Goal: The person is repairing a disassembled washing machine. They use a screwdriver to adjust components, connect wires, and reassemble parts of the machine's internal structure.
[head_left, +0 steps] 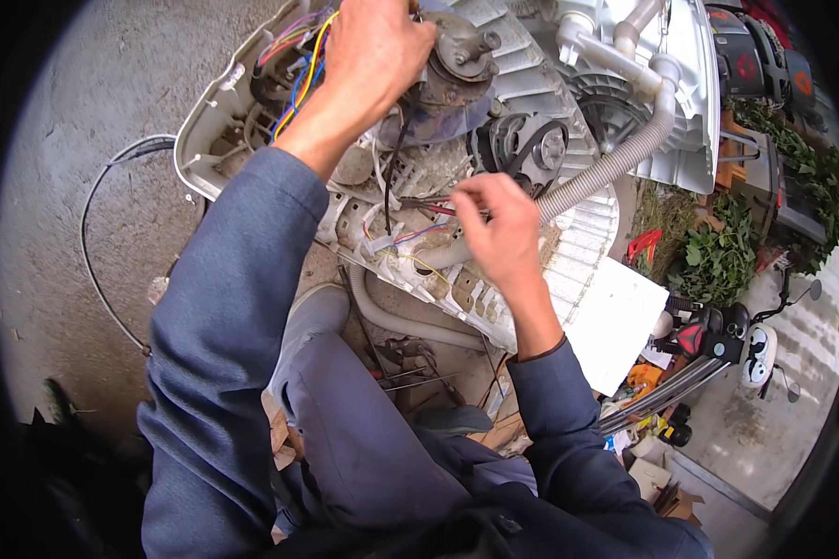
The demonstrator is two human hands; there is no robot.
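The underside of a washing machine (354,224) lies before me, a grimy white plastic base with ribs. My left hand (379,47) is closed at the top edge, beside the round metal gearbox (463,47); whatever its fingers grip is hidden. Lower and to the right, my right hand (502,224) is curled with thumb and forefinger at a slim red-handled tool (435,207), whose exact kind is unclear. A motor with a belt pulley (545,149) sits just above this hand. Yellow, blue and red wires (308,70) run loose to the left of my left hand.
A grey ribbed drain hose (615,168) crosses to the white tub (690,121). Another hose (391,317) curves below the base, above tools on the floor (415,363). A black cable (84,224) loops at left. A scooter (746,345) and leafy plants (718,256) stand right.
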